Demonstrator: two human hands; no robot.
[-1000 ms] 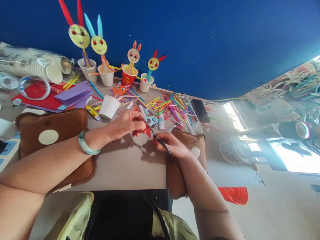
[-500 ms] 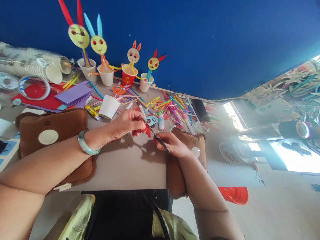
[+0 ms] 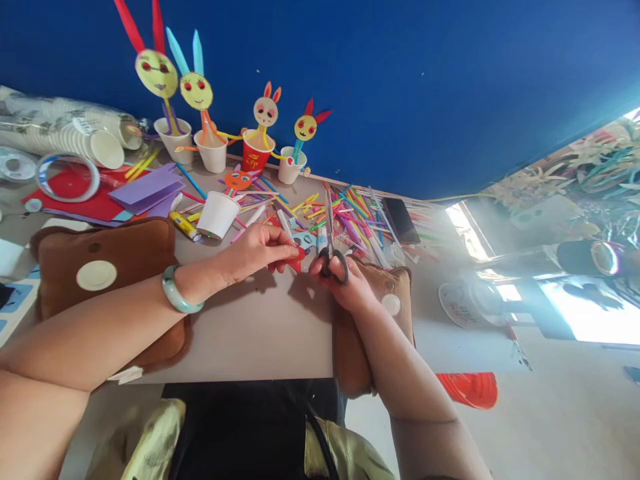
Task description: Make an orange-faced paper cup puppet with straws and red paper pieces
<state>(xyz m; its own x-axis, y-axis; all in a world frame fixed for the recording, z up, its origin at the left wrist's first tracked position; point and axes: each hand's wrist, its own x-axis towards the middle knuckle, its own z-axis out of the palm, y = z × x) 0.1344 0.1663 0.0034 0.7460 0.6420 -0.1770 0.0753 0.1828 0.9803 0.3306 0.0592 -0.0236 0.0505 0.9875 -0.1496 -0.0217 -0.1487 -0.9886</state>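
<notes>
Between the thumb and fingers of my left hand (image 3: 260,252) is a small piece of red paper (image 3: 296,261), partly hidden by the fingertips. Black-handled scissors (image 3: 330,248) are in my right hand (image 3: 345,283), their blades pointing away toward the wall, apart from the paper. Just beyond the hands lie a light-blue paper cutout (image 3: 304,240) and a glue tube (image 3: 322,237). A white paper cup (image 3: 219,215) with an orange paper face (image 3: 238,179) stands past my left hand.
Paper-cup figures with rabbit ears (image 3: 200,91) line the blue wall. Coloured sticks (image 3: 350,213) and a phone (image 3: 401,220) lie at the back. Brown cushions (image 3: 145,287) rest under both forearms. Purple paper (image 3: 147,190) and a tape roll (image 3: 67,177) are at left.
The scissors have swung away from the red paper, from pointing left at my left hand to pointing toward the wall. My left hand has shifted slightly right, still gripping the paper.
</notes>
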